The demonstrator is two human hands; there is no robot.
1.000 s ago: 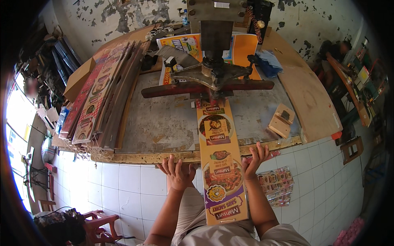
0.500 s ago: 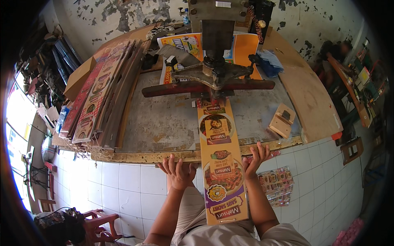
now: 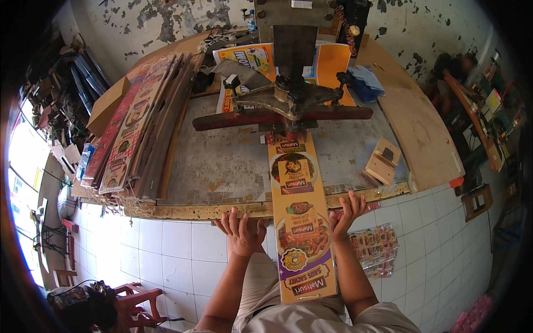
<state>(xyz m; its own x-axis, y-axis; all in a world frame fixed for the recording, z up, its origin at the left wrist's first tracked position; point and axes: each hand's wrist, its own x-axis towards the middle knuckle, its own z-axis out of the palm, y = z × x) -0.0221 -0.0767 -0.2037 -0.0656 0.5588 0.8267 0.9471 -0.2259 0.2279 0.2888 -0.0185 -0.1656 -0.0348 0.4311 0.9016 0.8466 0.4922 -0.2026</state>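
A long yellow printed cardboard strip (image 3: 304, 225) with food pictures runs from beneath the machine's press head (image 3: 288, 102) over the table's front edge toward my lap. Just left of it, my left hand (image 3: 242, 234) is at the worn front edge of the table (image 3: 183, 213), fingers spread and holding nothing. On the strip's other side, my right hand (image 3: 345, 217) is open with its fingers apart. Its thumb lies close beside the strip; whether they touch I cannot tell. The strip's far end is hidden under the press head.
Tall stacks of printed cardboard strips (image 3: 130, 130) fill the table's left side. At the right stand a wooden block (image 3: 381, 162) and blue plastic sheets (image 3: 366, 83). Packaged sachets (image 3: 375, 250) lie on the tiled floor; a red stool (image 3: 133, 305) stands lower left. A person (image 3: 458, 72) is at far right.
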